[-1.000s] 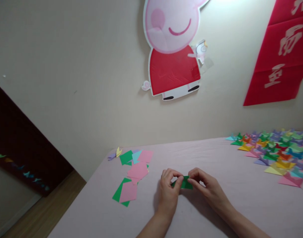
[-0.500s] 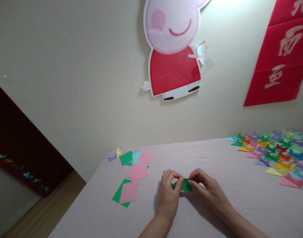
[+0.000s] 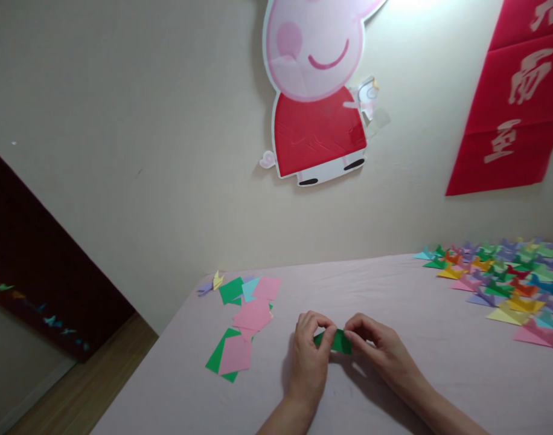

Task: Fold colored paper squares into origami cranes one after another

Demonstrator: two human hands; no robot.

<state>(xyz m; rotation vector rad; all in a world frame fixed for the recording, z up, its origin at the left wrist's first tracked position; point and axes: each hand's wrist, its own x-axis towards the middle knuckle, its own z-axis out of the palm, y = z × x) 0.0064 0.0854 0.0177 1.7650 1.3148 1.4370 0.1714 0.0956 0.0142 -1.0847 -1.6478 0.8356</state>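
A small folded green paper (image 3: 337, 342) lies on the pink table (image 3: 394, 290) between my two hands. My left hand (image 3: 309, 356) pinches its left end with thumb and fingers curled. My right hand (image 3: 380, 350) pinches its right end, fingers bent over the paper. Both hands rest low on the table top.
Loose paper squares (image 3: 247, 320) in pink, green and blue lie left of my hands. Several folded coloured paper shapes (image 3: 503, 281) cover the table's far right. The table's left edge drops to a wooden floor (image 3: 77, 386). A cartoon pig cutout (image 3: 317, 90) and a red banner (image 3: 512, 96) hang on the wall.
My hands have stayed on the green paper, the fingers shifting slightly along its fold. The view has tilted a little.
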